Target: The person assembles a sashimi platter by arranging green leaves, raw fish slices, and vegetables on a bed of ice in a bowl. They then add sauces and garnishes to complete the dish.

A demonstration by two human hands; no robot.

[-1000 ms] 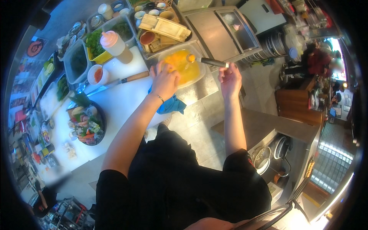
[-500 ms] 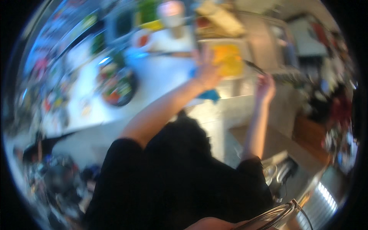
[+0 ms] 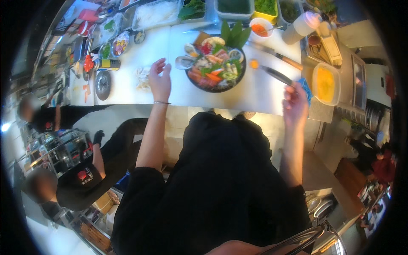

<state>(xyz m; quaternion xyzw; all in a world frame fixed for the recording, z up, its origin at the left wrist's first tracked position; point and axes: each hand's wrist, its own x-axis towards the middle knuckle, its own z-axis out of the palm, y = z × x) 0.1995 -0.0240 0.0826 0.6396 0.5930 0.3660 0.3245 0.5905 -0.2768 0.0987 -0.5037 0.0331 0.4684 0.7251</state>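
Observation:
A dark round bowl (image 3: 211, 89) sits on the white cutting board, filled with sliced fish, shellfish, orange strips and green leaves. My right hand (image 3: 296, 98) grips a slim dark utensil (image 3: 275, 75) by its end, right of the bowl. A small orange piece (image 3: 254, 63) is at the utensil's far tip, over the board. Whether the utensil is tongs or a spoon I cannot make out. My left hand (image 3: 160, 80) is raised left of the bowl, fingers loosely apart, holding nothing. A knife (image 3: 282, 58) with a wooden handle lies beyond the utensil.
On the right stand a yellow-filled tub (image 3: 325, 84) and a blue cloth (image 3: 305, 89). A white cup of orange roe (image 3: 260, 29) and a squeeze bottle (image 3: 301, 28) are behind the knife. A gas torch (image 3: 106, 64) lies left. Two people (image 3: 85, 180) work at the left.
The view has swung right, so the bowl is now central. My left hand has left the yellow tub's side. The utensil has moved from the tub to over the board.

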